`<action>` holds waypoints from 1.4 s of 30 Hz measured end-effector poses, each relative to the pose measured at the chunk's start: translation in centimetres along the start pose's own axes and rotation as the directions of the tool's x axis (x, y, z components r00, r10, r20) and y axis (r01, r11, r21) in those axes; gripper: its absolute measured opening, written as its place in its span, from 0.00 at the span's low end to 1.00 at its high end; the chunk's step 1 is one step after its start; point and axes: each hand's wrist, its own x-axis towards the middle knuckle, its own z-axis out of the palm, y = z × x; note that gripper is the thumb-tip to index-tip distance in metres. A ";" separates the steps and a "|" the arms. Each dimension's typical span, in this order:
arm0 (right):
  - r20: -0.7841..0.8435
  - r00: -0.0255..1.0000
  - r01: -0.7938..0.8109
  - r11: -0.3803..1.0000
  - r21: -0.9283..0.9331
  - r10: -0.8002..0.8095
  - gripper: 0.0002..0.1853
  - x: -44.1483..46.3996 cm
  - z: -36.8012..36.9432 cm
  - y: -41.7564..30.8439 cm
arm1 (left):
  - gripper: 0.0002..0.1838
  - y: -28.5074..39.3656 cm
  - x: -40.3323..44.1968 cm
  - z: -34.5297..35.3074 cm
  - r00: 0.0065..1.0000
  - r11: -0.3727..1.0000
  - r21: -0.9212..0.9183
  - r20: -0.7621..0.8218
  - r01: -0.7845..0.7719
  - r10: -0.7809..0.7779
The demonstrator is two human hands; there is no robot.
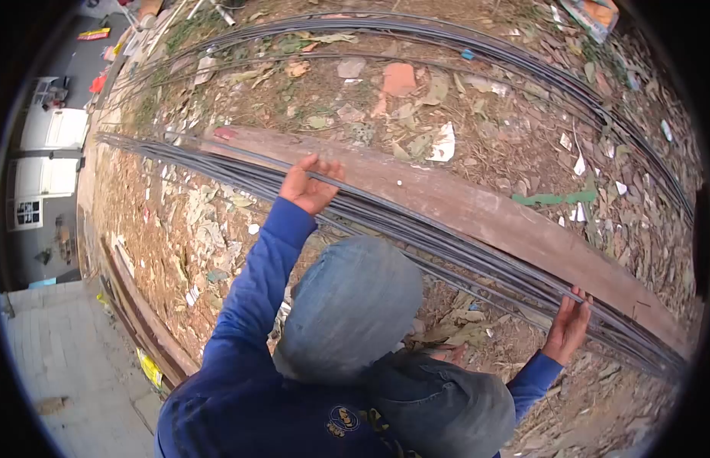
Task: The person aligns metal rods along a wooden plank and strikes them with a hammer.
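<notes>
Holding one rod (431, 224) at the bundle's (462, 256) plank (488, 210) side, left hand (313, 185) loosely curled round it, right hand (570, 327) gripping tighter — so one's in hand, the rest lie bunched.

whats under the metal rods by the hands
Littered ground shows along the near edge of the metal rods and between the looser ones. What lies beneath the packed middle is covered; whether any rest on the wooden plank, I can't tell.

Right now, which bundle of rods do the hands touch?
The near bundle, beside the brown plank: the left hand and right hand both touch its rods. The far bundle lies beyond the plank, untouched.
</notes>
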 end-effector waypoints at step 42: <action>-0.508 0.293 -0.738 0.146 -0.658 -0.810 0.41 -20.5 -24.4 8.2 | 0.37 -14.8 -31.6 23.9 -0.460 0.804 -0.484 0.834 -0.344 0.305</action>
